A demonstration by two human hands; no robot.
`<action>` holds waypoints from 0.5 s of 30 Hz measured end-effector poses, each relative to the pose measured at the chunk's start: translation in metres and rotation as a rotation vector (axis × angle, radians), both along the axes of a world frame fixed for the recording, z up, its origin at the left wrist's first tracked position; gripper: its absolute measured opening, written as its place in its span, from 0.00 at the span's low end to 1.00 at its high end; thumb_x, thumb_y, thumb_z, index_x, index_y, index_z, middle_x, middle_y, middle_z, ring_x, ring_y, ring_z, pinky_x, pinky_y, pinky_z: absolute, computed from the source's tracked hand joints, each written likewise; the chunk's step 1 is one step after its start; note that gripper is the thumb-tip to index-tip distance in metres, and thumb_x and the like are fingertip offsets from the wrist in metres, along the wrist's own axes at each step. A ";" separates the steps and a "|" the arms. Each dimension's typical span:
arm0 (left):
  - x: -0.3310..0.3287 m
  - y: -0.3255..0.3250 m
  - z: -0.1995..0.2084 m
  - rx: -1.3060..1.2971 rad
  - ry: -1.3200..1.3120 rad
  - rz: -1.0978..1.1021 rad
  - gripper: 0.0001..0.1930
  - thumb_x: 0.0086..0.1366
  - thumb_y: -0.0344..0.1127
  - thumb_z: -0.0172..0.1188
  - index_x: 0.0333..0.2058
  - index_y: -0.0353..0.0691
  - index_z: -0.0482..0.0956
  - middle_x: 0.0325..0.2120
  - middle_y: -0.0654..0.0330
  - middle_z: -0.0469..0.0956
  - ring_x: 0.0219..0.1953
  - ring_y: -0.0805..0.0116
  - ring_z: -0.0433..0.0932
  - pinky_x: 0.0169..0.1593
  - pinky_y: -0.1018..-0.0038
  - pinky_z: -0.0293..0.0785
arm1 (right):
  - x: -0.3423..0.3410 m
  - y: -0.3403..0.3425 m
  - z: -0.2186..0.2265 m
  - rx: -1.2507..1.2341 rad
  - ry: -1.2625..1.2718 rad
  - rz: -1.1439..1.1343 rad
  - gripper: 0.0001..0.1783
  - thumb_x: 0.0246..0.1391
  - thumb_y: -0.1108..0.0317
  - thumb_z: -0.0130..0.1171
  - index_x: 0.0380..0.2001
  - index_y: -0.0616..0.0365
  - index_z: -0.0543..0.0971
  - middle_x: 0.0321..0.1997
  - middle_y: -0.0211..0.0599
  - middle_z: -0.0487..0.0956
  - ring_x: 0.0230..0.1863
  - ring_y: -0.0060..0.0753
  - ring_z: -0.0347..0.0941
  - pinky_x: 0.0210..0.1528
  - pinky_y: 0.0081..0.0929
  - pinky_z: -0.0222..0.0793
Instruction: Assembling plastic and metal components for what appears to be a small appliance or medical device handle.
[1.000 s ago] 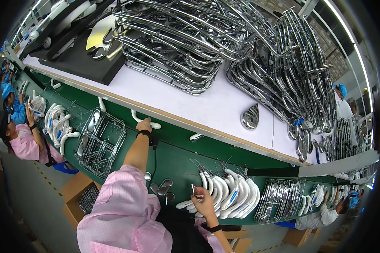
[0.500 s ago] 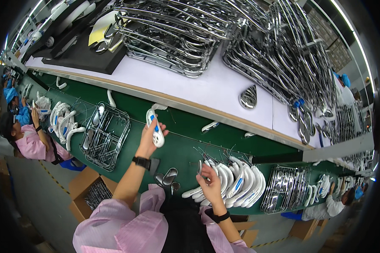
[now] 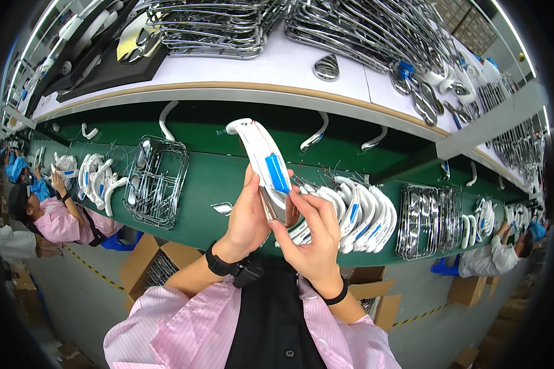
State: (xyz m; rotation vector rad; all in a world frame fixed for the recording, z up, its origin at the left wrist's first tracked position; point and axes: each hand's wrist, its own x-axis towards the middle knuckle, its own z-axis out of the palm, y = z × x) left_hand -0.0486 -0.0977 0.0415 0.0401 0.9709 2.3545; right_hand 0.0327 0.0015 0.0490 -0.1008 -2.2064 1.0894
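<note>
The green counter ran right across in front of me. A white shelf stood over its back edge, with big piles of shiny wire frames on top. A fat bunch of white handles lay by the counter's near edge, to the right of my hands. One wire rack sat farther left, reaching toward that same edge.

My left hand was wrapped around the low end of one white handle. I held it up over the counter, near the middle of its near edge, with its bent tip leaning left. My right hand pinched at that low end too. A small shiny piece was caught between my hands there. A strip of blue tape was on the handle, just above my right fingertips.
</note>
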 end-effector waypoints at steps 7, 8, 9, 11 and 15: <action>0.015 0.000 0.004 0.077 0.035 -0.009 0.28 0.74 0.54 0.30 0.60 0.40 0.59 0.52 0.52 0.70 0.47 0.61 0.77 0.48 0.64 0.77 | 0.019 -0.006 0.006 -0.001 0.043 -0.066 0.27 0.37 0.69 0.74 0.44 0.65 0.79 0.40 0.41 0.75 0.38 0.40 0.73 0.37 0.31 0.71; 0.017 0.002 0.007 0.045 0.080 0.002 0.28 0.74 0.54 0.29 0.60 0.40 0.58 0.53 0.52 0.70 0.47 0.61 0.76 0.48 0.64 0.77 | 0.019 -0.006 0.006 0.002 0.056 -0.062 0.27 0.37 0.69 0.74 0.44 0.64 0.79 0.40 0.41 0.75 0.38 0.40 0.73 0.37 0.30 0.71; 0.018 0.003 0.009 0.012 0.124 0.015 0.28 0.74 0.54 0.28 0.61 0.40 0.57 0.53 0.52 0.69 0.47 0.61 0.76 0.47 0.64 0.77 | 0.020 -0.007 0.006 0.001 0.058 -0.060 0.27 0.37 0.69 0.74 0.44 0.64 0.79 0.40 0.41 0.75 0.38 0.40 0.73 0.37 0.30 0.71; 0.019 0.000 0.009 0.027 0.178 0.001 0.25 0.73 0.49 0.34 0.61 0.40 0.55 0.53 0.52 0.68 0.48 0.62 0.75 0.48 0.63 0.77 | 0.022 -0.009 0.007 -0.004 0.060 -0.075 0.27 0.35 0.69 0.75 0.43 0.64 0.79 0.39 0.40 0.75 0.37 0.39 0.74 0.36 0.30 0.72; 0.022 -0.003 0.014 -0.141 0.410 -0.008 0.32 0.65 0.31 0.52 0.64 0.42 0.47 0.54 0.52 0.64 0.50 0.63 0.73 0.52 0.61 0.76 | 0.021 -0.007 0.005 -0.035 0.061 -0.053 0.28 0.35 0.70 0.75 0.43 0.64 0.79 0.40 0.39 0.75 0.37 0.39 0.74 0.36 0.30 0.72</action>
